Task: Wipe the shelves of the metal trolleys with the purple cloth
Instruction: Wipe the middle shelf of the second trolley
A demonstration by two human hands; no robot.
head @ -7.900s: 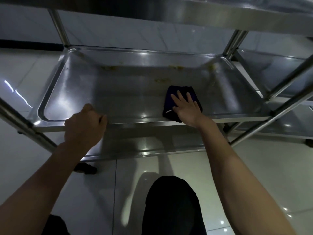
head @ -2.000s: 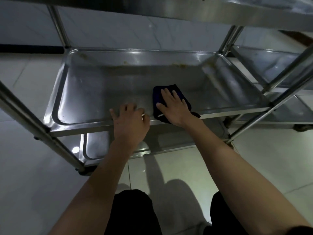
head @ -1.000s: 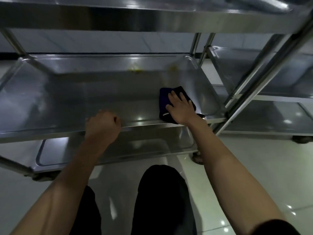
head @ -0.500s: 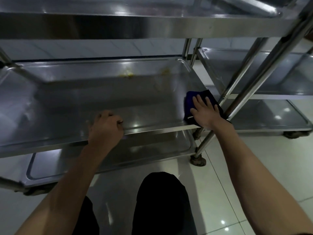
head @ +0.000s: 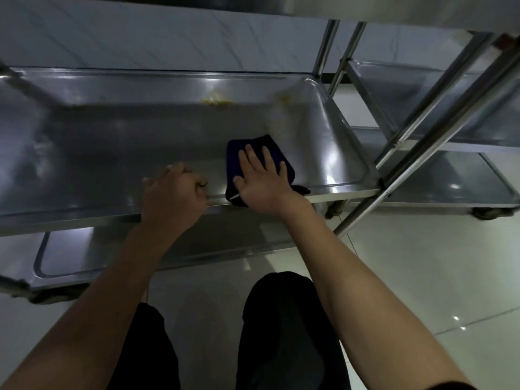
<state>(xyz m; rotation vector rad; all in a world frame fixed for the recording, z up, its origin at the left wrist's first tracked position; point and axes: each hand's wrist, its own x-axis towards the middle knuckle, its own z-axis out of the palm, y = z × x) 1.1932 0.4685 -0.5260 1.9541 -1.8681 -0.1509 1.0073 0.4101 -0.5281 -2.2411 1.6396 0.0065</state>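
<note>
The folded purple cloth lies flat on the middle shelf of the near metal trolley, close to the front rim. My right hand presses on it with straight, spread fingers. My left hand grips the shelf's front rim just left of the cloth, fingers curled over the edge. Yellowish stains sit along the shelf's back wall, with a smeared patch towards the right end.
The lower shelf shows beneath the front rim. A second trolley stands at the right, its slanted posts close to my right arm. The top shelf's underside hangs overhead. My dark-clad knees are over the glossy tiled floor.
My right hand has slid the cloth left from the shelf's right front corner towards the middle. My left hand keeps its grip on the front rim.
</note>
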